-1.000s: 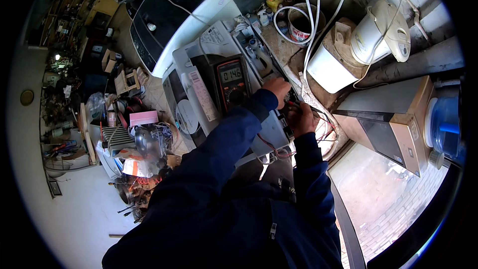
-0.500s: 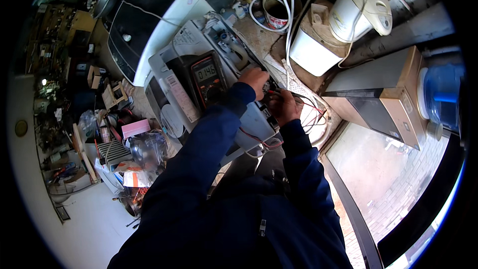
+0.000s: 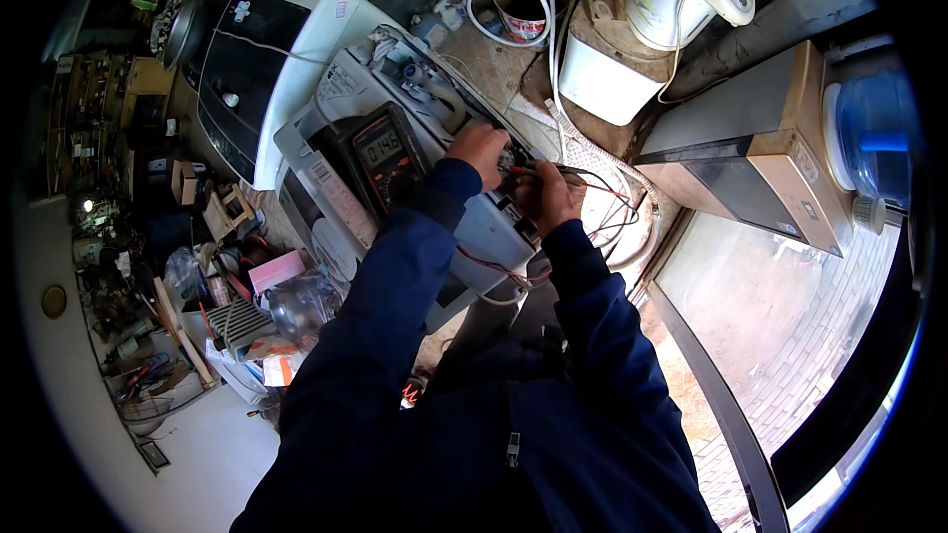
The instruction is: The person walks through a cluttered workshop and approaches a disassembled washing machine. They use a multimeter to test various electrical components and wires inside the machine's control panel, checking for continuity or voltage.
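A dark multimeter (image 3: 380, 150) with an orange edge and a lit number display lies on top of a grey-white appliance (image 3: 346, 89), perhaps a washing machine, whose rear panel is uncovered. My left hand (image 3: 479, 151) reaches into the uncovered strip, fingers curled beside a small round part; what they grip is hidden. Just to its right, my right hand (image 3: 553, 197) pinches the test probes (image 3: 520, 171), with a red one pointing toward the left hand. Red and black test leads (image 3: 610, 188) loop out to the right of that hand. Dark blue sleeves cover both forearms.
Behind stands another white appliance with a dark lid (image 3: 247, 59). A bucket (image 3: 528, 15), white hoses and a white electric kettle (image 3: 681, 0) are at the back. To the right is a water dispenser (image 3: 736, 158) with a blue bottle (image 3: 879, 138). Clutter fills the left.
The whole view has shifted slightly, so the surroundings sit further left and higher. Both hands stay at the same place on the appliance, and the right hand still holds the probes.
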{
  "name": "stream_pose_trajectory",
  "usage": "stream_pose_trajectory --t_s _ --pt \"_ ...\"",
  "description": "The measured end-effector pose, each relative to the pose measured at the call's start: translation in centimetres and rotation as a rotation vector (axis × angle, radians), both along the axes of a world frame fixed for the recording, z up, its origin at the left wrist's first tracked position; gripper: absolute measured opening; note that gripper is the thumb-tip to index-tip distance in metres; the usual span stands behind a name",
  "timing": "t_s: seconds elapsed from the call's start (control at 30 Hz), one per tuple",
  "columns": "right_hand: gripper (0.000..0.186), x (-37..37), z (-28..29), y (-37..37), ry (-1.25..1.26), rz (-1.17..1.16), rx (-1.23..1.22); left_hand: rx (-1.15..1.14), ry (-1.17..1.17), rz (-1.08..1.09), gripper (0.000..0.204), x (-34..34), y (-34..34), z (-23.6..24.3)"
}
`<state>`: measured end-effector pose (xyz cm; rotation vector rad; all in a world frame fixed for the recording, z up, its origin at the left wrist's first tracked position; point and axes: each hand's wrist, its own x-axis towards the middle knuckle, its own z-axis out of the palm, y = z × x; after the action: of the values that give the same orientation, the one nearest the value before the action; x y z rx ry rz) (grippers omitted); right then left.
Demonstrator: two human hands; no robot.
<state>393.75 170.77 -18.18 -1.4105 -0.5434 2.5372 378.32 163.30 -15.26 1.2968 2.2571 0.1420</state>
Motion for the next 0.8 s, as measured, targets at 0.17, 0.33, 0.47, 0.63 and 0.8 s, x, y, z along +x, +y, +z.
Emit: stream_pose_trajectory --t_s 0.17,0.33,0.47,0.63,0.8 --pt "0.02 0.0 -0.2 -0.1 0.032 -0.013 0.014 -0.008 -0.015 0.004 0.045 0.0 0.0 0.4" --pt "0.021 -0.1 -0.5 -0.1 0.037 -0.023 0.009 0.003 0.004 -0.003 0.045 0.0 0.0 0.2" --pt "0.02 -0.2 0.7 0.0 0.022 -0.018 0.022 -0.026 0.001 0.004 0.045 0.1 0.2 0.6" --pt "0.018 -0.1 -0.4 -0.1 0.093 -0.046 -0.026 -0.022 0.012 -0.021 0.045 -0.1 0.1 0.0" --pt "0.019 0.2 0.1 0.0 0.112 -0.054 0.005 -0.034 0.011 -0.008 0.045 0.1 0.2 0.3"
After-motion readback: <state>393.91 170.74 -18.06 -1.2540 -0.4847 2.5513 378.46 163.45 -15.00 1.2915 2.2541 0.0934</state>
